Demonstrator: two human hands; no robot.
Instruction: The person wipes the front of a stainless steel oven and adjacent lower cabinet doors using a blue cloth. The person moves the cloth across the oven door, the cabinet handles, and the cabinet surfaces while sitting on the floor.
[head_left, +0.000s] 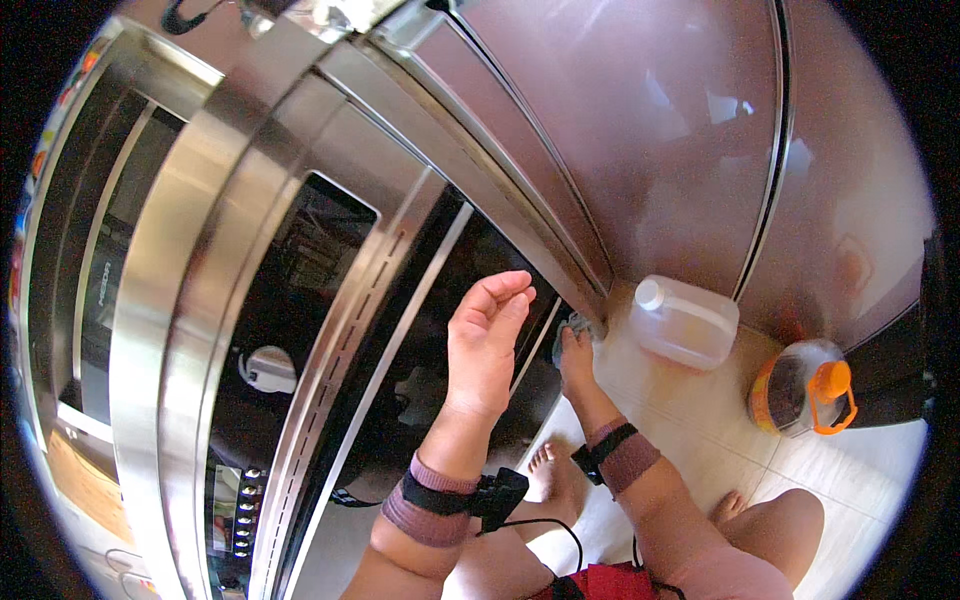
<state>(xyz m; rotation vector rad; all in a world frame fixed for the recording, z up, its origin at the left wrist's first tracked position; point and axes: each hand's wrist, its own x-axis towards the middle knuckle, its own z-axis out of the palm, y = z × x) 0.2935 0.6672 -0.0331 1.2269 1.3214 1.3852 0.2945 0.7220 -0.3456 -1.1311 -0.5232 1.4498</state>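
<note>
A grey-blue cloth (574, 330) is under the fingers of my right hand (576, 360), low down by the bottom corner of a steel-framed appliance with black glass front panels (450, 300). Held in the air in front of that glass, my left hand (486, 349) has its fingers loosely curled together near the thumb, and nothing shows in it. Each forearm wears a mauve band and a black strap with a small dark device (501, 499).
A translucent plastic jug with a white cap (686, 322) lies on the tiled floor (686, 420) right of my right hand. Beyond it is a clear bottle with an orange cap and handle (806, 386). Glossy mauve panels (675, 150) rise behind them. My bare feet (551, 469) are close below.
</note>
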